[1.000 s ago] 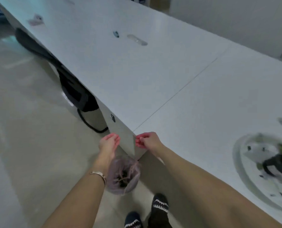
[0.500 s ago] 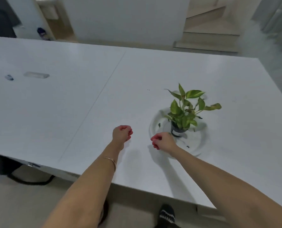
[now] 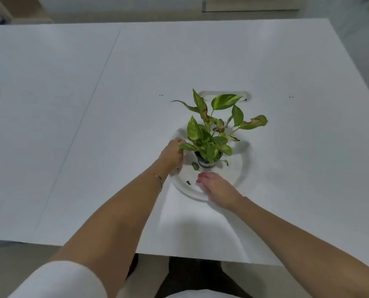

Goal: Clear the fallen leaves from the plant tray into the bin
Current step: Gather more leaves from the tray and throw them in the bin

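A small green plant in a dark pot (image 3: 207, 161) stands on a round white tray (image 3: 241, 175) on the white table. Dark fallen leaves lie on the tray: one (image 3: 195, 166) just left of the pot, a tiny one (image 3: 188, 182) near the front rim, and another (image 3: 225, 161) to the pot's right. My left hand (image 3: 171, 154) is over the tray's left side beside the pot, its fingertips hidden behind a plant leaf. My right hand (image 3: 217, 188) rests on the near part of the tray, fingers down, nothing seen in it. The bin is out of view.
The white table (image 3: 93, 125) spreads wide to the left and right, with a seam running down its left half. A cable slot (image 3: 224, 94) sits behind the plant. The table's near edge is close to my body.
My view swung from the bin on the floor at the table's edge back to the plant. Both hands moved forward from the table onto the tray, left one beside the pot.
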The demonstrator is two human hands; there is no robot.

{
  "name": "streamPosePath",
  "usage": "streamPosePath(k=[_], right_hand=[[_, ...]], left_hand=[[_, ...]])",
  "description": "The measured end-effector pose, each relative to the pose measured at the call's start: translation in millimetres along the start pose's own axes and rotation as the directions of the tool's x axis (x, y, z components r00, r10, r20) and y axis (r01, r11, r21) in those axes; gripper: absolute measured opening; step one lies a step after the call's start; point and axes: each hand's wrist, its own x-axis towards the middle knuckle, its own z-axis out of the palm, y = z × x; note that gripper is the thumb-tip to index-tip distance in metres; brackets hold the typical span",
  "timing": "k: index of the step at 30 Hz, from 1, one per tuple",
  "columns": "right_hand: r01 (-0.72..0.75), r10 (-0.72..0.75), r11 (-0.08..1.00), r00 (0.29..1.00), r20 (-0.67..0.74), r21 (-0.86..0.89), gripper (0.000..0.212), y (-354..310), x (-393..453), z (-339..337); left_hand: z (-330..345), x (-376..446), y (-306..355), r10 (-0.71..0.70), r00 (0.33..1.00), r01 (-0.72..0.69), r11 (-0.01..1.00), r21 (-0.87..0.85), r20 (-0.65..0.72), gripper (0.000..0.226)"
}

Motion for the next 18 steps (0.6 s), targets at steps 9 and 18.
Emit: streamPosePath(k=[9, 18], right_hand=[[-0.058, 0.061, 0.952, 0.998, 0.002, -0.301, 0.055, -21, 48, 18], [-0.120, 0.112, 0.990, 0.988, -0.103, -0.068, 0.032, 14, -9, 2]], left_hand=[[-9, 30, 18, 0.130, 0.938, -0.259, 0.880, 0.398, 0.322, 0.033], [-7, -10, -32, 0.243, 0.899, -0.392, 0.818, 0.421, 0.365, 0.027]])
